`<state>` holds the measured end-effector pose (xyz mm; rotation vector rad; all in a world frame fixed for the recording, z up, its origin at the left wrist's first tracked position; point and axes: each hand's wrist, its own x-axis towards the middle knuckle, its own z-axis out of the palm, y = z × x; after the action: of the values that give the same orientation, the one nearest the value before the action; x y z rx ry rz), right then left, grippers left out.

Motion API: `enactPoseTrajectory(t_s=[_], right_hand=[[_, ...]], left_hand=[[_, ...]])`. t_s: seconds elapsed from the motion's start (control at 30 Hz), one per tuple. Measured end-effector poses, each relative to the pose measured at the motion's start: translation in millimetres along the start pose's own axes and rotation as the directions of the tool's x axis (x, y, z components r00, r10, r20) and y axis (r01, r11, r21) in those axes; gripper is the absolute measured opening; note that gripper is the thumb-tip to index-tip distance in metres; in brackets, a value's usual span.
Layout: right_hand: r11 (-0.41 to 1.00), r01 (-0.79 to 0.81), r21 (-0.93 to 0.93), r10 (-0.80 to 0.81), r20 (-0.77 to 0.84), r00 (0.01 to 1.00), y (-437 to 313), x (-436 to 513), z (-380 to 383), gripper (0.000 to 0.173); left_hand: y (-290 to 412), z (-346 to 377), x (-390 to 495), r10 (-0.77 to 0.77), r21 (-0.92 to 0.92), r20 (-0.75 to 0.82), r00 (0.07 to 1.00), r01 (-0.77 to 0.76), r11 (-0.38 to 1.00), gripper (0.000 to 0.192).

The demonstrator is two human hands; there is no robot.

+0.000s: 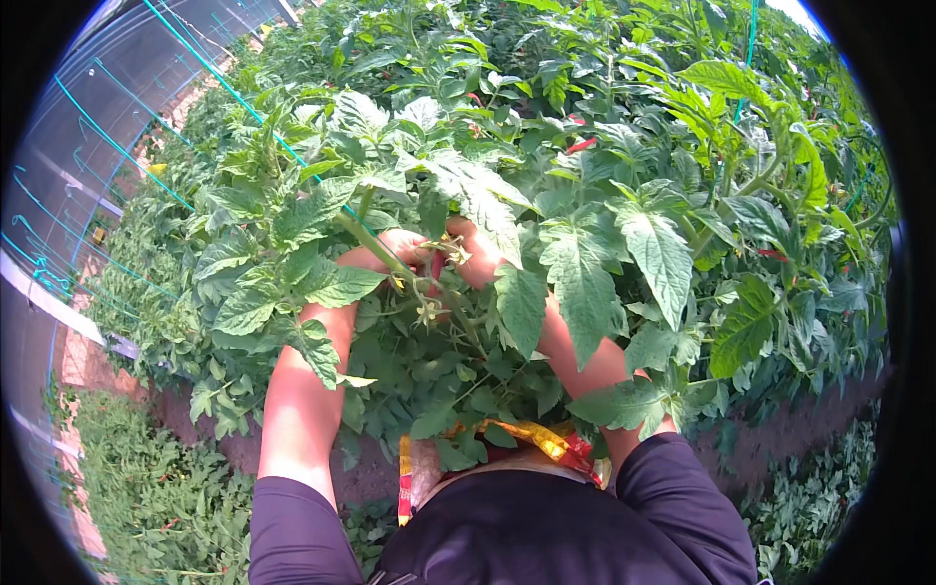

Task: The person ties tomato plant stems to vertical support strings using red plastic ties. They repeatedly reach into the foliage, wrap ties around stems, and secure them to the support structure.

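Both of my arms reach into a leafy tomato plant. My left hand [398, 247] is behind a thick green stem [373, 241], its fingers curled close to a narrow red strip [436, 265]. From the other side, my right hand [475, 252] comes up beside the same strip, partly covered by a large tomato leaf [486, 208]. Leaves and stem hide the fingertips, so their grip is unclear. Small yellow tomato flowers [458, 254] hang between the hands, and a pale flower cluster [428, 313] sits just below. A taut green twine [292, 153] slants down to the stem.
Dense tomato foliage [578, 256] surrounds my forearms. More twines [117, 157] hang at the left near a dark sheet wall [95, 95]. Red strips [581, 145] show among the leaves behind. A yellow-and-red printed bag [537, 439] is at my waist, above bare soil [365, 475].
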<state>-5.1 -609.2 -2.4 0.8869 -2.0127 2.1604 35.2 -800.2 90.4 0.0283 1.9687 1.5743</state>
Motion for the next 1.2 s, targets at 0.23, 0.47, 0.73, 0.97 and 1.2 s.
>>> enactPoseTrajectory(t_s=[0.23, 0.47, 0.73, 0.97, 1.2], right_hand=[[0.898, 0.134, -0.420, -0.093, 0.117, 0.989, -17.4, -3.2, -8.0, 0.033], [0.949, -0.192, -0.249, 0.222, 0.098, 0.970, -40.9, -2.5, -7.2, 0.035], [0.936, -0.160, -0.313, 0.215, 0.151, 0.965, -47.4, -2.8, -9.9, 0.031], [0.962, -0.215, -0.166, 0.258, 0.319, 0.912, -70.8, -9.7, -8.9, 0.030], [0.913, -0.340, -0.226, 0.386, 0.210, 0.898, -24.3, -4.7, 6.0, 0.032]], left_hand=[[20.8, 28.3, -17.1, -0.039, -0.027, -0.093, 0.995, 0.037, 0.999, 0.028], [18.2, 32.6, -27.7, -0.066, -0.182, -0.233, 0.970, 0.024, 0.983, 0.025], [26.6, 37.4, -22.5, -0.082, -0.185, -0.210, 0.974, 0.043, 0.982, 0.026], [19.5, 29.1, -30.1, -0.081, -0.330, -0.264, 0.961, -0.011, 0.944, 0.026], [19.6, 22.0, -34.4, 0.090, 0.159, -0.250, 0.964, -0.051, 0.986, 0.033]])
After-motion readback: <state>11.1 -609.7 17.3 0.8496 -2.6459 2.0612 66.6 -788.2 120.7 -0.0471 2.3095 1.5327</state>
